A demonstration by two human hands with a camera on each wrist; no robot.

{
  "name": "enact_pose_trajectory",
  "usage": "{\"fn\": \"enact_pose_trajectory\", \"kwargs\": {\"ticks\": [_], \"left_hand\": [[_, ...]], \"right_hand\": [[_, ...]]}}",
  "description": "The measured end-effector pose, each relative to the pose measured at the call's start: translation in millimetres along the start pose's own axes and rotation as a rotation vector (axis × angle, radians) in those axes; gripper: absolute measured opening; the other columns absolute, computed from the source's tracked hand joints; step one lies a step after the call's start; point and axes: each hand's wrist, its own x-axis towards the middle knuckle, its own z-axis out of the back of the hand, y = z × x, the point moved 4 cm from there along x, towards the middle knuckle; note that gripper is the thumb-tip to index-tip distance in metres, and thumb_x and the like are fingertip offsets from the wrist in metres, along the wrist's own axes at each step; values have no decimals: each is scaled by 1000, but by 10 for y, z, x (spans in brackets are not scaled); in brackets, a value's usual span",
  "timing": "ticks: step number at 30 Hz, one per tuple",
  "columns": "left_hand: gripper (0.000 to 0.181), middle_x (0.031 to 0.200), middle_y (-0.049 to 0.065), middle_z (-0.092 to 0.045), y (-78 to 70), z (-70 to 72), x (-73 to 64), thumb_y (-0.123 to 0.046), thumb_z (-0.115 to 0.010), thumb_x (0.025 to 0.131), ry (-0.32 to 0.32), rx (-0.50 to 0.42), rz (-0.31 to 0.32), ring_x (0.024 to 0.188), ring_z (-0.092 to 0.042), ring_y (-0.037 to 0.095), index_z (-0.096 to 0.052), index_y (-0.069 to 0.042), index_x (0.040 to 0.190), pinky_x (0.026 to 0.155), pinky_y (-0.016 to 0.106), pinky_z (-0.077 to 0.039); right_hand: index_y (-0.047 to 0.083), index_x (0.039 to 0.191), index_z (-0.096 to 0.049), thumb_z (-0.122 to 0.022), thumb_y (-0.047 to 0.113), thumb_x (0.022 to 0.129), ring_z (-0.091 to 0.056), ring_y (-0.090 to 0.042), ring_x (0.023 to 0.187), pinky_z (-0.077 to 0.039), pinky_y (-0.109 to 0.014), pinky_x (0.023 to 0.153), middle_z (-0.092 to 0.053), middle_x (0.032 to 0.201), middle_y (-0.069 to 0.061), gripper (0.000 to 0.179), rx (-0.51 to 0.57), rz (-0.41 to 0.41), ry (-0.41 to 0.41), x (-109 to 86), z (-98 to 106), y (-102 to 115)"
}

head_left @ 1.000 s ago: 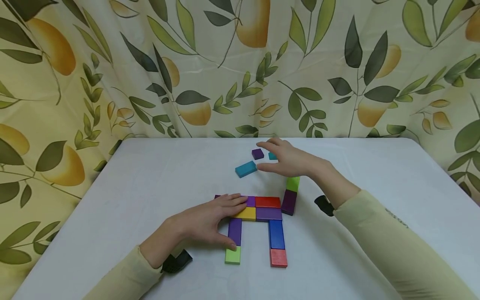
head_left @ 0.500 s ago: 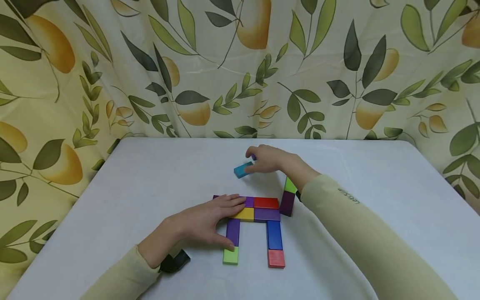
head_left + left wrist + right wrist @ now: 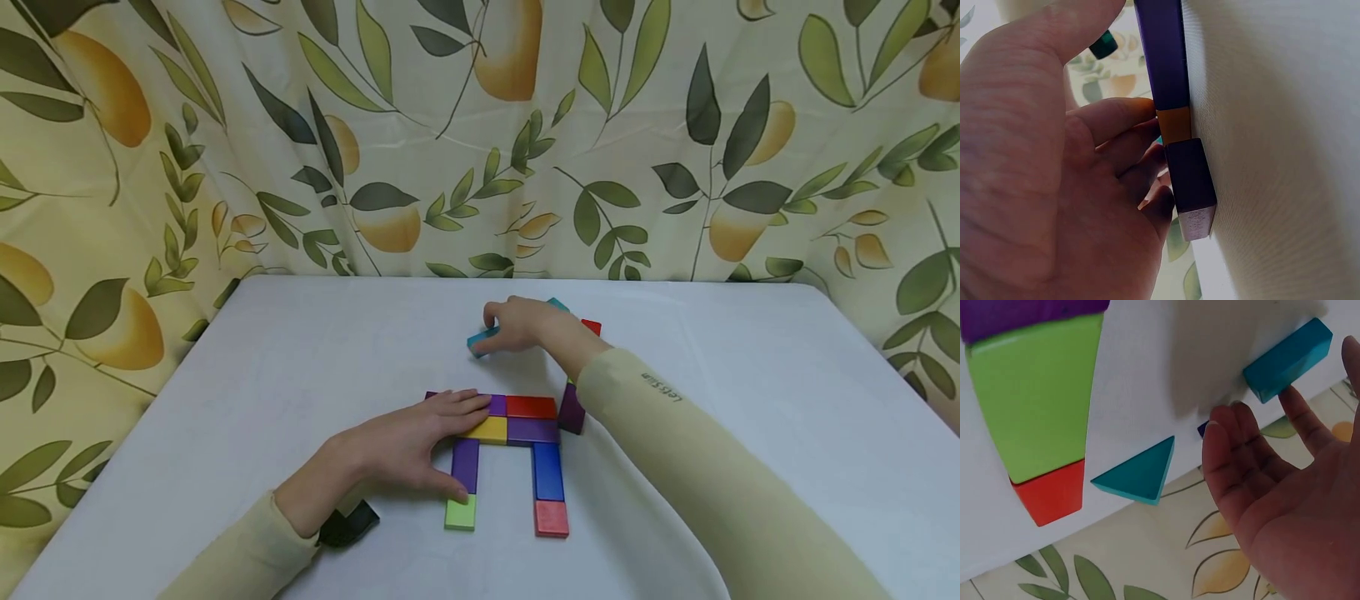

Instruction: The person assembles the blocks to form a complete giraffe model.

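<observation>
My left hand (image 3: 408,442) lies flat over the left part of a pattern of wooden blocks, its thumb beside the purple block (image 3: 465,462) of the left leg. Yellow (image 3: 487,430), purple (image 3: 532,431) and red (image 3: 531,407) blocks show beside its fingers. In the left wrist view, its fingertips meet the block edges. Farther back, my right hand (image 3: 517,323) is at a teal rectangular block (image 3: 1288,359). One fingertip touches the block's side, and the thumb is spread near its end with a gap showing in the right wrist view.
A teal triangle (image 3: 1141,472) lies near the far table edge. A small purple block (image 3: 1202,430) is mostly hidden behind my right fingers. Under the right forearm runs a line of red (image 3: 592,326), lime (image 3: 1038,400) and dark purple (image 3: 572,410) blocks. A patterned curtain (image 3: 450,167) hangs behind.
My right hand has moved left and down to the teal block, its spread fingers drawing closer together. My left hand has stayed on the pattern.
</observation>
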Motion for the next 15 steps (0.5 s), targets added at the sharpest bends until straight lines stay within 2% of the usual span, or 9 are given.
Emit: {"fn": "enact_pose_trajectory", "kwargs": {"ticks": [8,15], "left_hand": [[99,167,-10,-16,6,-4,-1,-57,-77,83,-3,-3,-7,153,-6,15,-29,-19,161,120,44,-20],[99,167,-10,-16,15,-9,5,-58,-76,83,-7,3,-16,153,-7,15,-28,-19,161,120,45,-20]], "right_hand": [[15,126,-58,-64,60,91,-57,-25,100,-52,-39,83,-61,114,-12,58,-47,-30,-62,53,-80,34],[12,126,-58,-66,52,91,-57,-26,102,-52,-40,87,-62,114,-12,53,-34,-40,-84,81,-108,39]]}}
